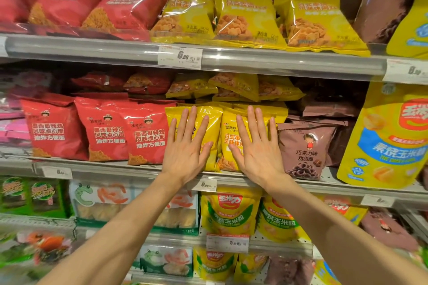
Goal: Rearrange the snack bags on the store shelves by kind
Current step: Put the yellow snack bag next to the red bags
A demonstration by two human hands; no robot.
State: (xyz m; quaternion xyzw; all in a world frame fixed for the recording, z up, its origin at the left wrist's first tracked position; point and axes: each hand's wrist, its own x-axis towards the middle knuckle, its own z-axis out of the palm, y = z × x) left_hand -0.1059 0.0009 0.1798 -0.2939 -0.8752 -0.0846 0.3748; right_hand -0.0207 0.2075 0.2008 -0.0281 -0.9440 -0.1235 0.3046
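On the middle shelf (97, 170) stand two yellow snack bags side by side. My left hand (187, 146) lies flat with straight, spread fingers on the left yellow bag (214, 129). My right hand (257, 146) presses flat on the right yellow bag (228, 136) in the same way. Three red snack bags (108, 129) stand upright to the left of them. A brown chocolate-ring bag (305, 150) stands to the right. More yellow bags (234, 87) lie stacked behind and above my hands.
The upper shelf (92, 50) carries red bags (69, 2) at left and yellow bags (245, 18) at right. A large yellow corn-snack bag (389, 136) stands at the far right. Lower shelves hold green seaweed packs (30, 196), shrimp-chip bags (102, 203) and yellow corn bags (229, 213).
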